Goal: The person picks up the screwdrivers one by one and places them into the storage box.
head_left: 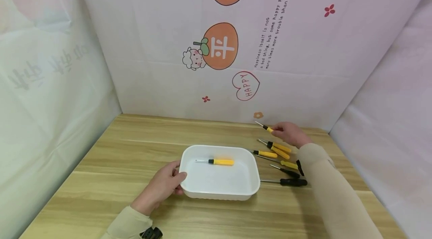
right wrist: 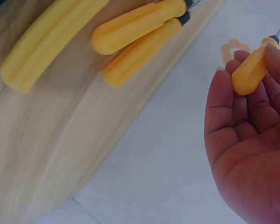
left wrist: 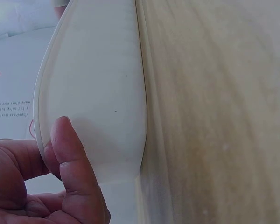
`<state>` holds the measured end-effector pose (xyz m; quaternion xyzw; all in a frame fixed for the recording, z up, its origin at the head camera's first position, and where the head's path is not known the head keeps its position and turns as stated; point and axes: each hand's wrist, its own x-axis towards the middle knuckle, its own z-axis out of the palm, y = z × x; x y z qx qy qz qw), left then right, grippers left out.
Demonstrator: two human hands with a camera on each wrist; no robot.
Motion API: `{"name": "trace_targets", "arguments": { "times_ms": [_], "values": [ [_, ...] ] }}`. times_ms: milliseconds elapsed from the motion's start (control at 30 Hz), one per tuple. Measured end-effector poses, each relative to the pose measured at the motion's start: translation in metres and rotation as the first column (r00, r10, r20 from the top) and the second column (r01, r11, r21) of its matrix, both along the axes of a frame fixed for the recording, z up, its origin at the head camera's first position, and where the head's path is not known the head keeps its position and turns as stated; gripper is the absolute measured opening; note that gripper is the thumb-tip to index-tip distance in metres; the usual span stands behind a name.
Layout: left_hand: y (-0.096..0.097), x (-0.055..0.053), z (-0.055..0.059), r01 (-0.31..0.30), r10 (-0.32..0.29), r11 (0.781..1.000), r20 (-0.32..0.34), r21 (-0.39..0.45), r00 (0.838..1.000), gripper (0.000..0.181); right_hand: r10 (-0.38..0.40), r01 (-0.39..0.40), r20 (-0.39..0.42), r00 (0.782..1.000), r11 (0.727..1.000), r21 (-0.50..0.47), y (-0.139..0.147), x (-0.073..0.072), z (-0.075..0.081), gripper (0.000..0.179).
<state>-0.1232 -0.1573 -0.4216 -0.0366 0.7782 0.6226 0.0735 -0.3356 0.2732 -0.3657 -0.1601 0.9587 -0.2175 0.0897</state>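
Observation:
A white plastic tray (head_left: 219,190) stands on the wooden table, and one yellow-handled screwdriver (head_left: 223,162) lies inside it. My left hand (head_left: 163,182) grips the tray's left end, thumb over the rim and fingers outside; the left wrist view shows the tray wall (left wrist: 98,84) beside that hand (left wrist: 60,177). At the back right, my right hand (head_left: 291,133) pinches another yellow screwdriver (head_left: 269,129) by its handle, the shaft pointing left toward the back wall. In the right wrist view its handle (right wrist: 250,72) sits between thumb and fingers of the right hand (right wrist: 252,126).
Right of the tray lie several more screwdrivers: yellow-handled ones (head_left: 281,152), a longer yellow one (head_left: 289,164), a small black one (head_left: 290,173) and a larger black one (head_left: 294,182). A printed white cloth wall (head_left: 162,89) rises behind the table (head_left: 135,141).

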Motion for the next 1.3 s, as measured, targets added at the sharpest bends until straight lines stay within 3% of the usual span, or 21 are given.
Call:
{"name": "trace_targets", "arguments": {
  "times_ms": [333, 833, 1300],
  "values": [
    [0.001, 0.000, -0.001, -0.014, 0.014, 1.000, 0.005, -0.007, 1.000, 0.053, -0.013, 0.017, 0.036, 0.999, 0.993, -0.115, -0.008, 0.017, 0.013, 0.039],
    [0.002, 0.001, 0.001, -0.018, 0.018, 1.000, 0.017, -0.005, 1.000, 0.053, -0.023, 0.040, 0.091, 0.996, 0.982, -0.186, -0.007, 0.024, 0.011, 0.037],
    [0.002, 0.000, -0.001, -0.018, 0.018, 1.000, 0.008, 0.004, 1.000, 0.054, 0.003, 0.036, 0.143, 0.990, 0.962, -0.269, -0.016, 0.037, 0.017, 0.047]
  ]
}}
